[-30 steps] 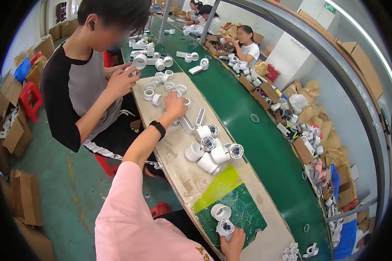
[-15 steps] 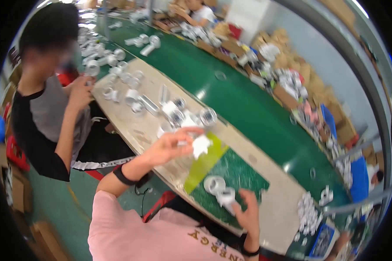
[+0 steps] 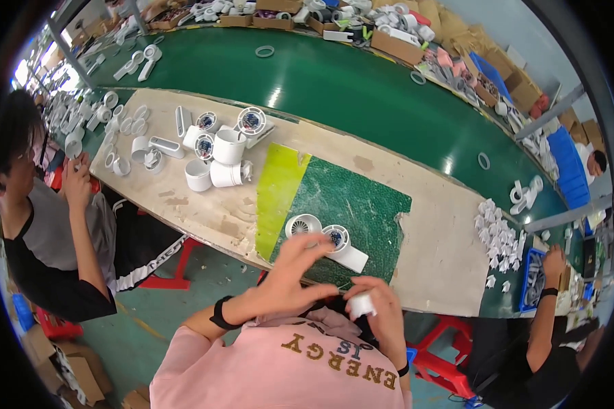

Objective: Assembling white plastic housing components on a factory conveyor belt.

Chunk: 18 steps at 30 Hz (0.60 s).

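Observation:
My left hand (image 3: 288,276) reaches over the near edge of the green mat (image 3: 361,198), fingers stretched out and thumb apart, nothing in it. Its fingertips overlap the near side of a round white housing (image 3: 336,237) with a circuit board inside; whether they touch it I cannot tell. A flat white handle (image 3: 352,260) extends from that housing. Beside it lies a white cup-shaped part (image 3: 302,224) with a slotted grille. Close to my chest, my right hand (image 3: 383,310) is closed on a small white plastic piece (image 3: 363,305).
White cylinders (image 3: 228,147), round housings and handles stand left of the yellow-green strip (image 3: 280,194). Small white pieces (image 3: 496,235) are heaped at right beside a blue bin (image 3: 531,281), where a co-worker's hand (image 3: 554,262) reaches. Another co-worker (image 3: 54,204) sits at left.
The view has swung round. My left hand, earlier holding a small white piece over the strip, is now empty by the housing. My right hand has drawn back toward me and holds a white piece.

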Tool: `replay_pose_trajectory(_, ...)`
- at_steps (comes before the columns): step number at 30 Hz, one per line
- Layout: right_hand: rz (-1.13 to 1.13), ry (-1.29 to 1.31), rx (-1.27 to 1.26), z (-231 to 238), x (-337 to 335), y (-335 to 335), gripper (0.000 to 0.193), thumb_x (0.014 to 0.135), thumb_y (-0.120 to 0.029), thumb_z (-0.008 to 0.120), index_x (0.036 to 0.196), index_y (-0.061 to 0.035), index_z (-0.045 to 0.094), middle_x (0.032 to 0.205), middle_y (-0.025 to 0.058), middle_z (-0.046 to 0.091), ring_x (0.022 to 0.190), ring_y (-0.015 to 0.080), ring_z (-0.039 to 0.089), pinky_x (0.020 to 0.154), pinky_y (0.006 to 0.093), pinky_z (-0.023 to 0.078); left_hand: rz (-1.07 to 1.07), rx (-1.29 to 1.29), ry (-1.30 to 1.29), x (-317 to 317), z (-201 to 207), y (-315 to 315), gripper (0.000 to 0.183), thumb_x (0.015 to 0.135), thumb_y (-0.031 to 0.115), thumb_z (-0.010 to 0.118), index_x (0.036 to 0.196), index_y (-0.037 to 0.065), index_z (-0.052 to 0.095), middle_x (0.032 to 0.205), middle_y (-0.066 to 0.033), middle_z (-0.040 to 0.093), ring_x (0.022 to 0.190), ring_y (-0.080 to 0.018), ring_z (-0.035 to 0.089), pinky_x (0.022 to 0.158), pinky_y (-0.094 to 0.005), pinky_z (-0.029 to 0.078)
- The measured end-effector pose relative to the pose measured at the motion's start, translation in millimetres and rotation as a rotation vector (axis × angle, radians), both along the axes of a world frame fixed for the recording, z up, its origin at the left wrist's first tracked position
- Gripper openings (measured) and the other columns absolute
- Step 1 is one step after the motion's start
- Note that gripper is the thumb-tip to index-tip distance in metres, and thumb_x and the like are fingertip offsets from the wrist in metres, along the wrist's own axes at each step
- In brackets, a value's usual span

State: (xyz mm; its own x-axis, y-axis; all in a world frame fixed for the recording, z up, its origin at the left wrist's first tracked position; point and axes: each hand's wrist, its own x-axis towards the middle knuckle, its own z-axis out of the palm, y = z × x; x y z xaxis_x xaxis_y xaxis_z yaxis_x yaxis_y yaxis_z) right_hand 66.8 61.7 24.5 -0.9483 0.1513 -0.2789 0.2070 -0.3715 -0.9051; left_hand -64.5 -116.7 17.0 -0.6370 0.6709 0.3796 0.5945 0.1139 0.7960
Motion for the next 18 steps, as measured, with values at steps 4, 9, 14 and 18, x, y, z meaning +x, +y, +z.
replay_pose_trajectory(4, -0.21, 0.029, -0.221, -11.6, -4.9, 13.7, 0.034, 0.09, -0.021, 0.043, 0.112, 0.0041, 0.049, 0.112, 0.0174, 0.054, 0.093, 0.0205, 0.056, 0.08, 0.0354, 0.049, -0.007, -0.227, 0.198, -28.2, 11.5, 20.0, 0.071, 0.066, 0.023, 0.076, 0.128, 0.007, 0.044, 0.129, -0.0188, 0.039, 0.114, -0.0334, 0.042, 0.096, -0.0414, 0.03)
replay_pose_trajectory(9, -0.223, 0.033, -0.299, -8.0, -18.1, 17.8, 0.052, 0.078, -0.016, 0.049, 0.125, 0.0058, 0.042, 0.114, 0.0206, 0.053, 0.102, 0.0279, 0.055, 0.09, 0.0426, 0.046, -0.308, -0.462, 0.222, -52.6, 8.9, 28.3, 0.064, 0.067, 0.019, 0.073, 0.125, 0.011, 0.046, 0.12, -0.0139, 0.051, 0.107, -0.0282, 0.048, 0.093, -0.0396, 0.03)
replay_pose_trajectory(14, -0.152, 0.12, -0.182, -7.4, -21.8, 27.0, 0.05, 0.078, -0.008, 0.052, 0.125, 0.0078, 0.042, 0.112, 0.0166, 0.054, 0.104, 0.025, 0.056, 0.097, 0.0443, 0.042, -0.194, -0.317, 0.12, -52.1, 13.5, 18.9, 0.062, 0.066, 0.015, 0.076, 0.121, 0.009, 0.048, 0.117, -0.0116, 0.054, 0.105, -0.0274, 0.05, 0.094, -0.0371, 0.031)
replay_pose_trajectory(18, -0.148, 0.147, -0.102, -1.5, -33.7, 27.7, 0.042, 0.086, -0.012, 0.06, 0.123, 0.0023, 0.047, 0.109, 0.0106, 0.055, 0.097, 0.0158, 0.055, 0.081, 0.0269, 0.045, -0.074, -0.094, -0.06, -37.2, 3.0, 10.8, 0.055, 0.071, 0.018, 0.074, 0.119, 0.005, 0.049, 0.113, -0.0143, 0.054, 0.101, -0.0328, 0.051, 0.091, -0.038, 0.037)
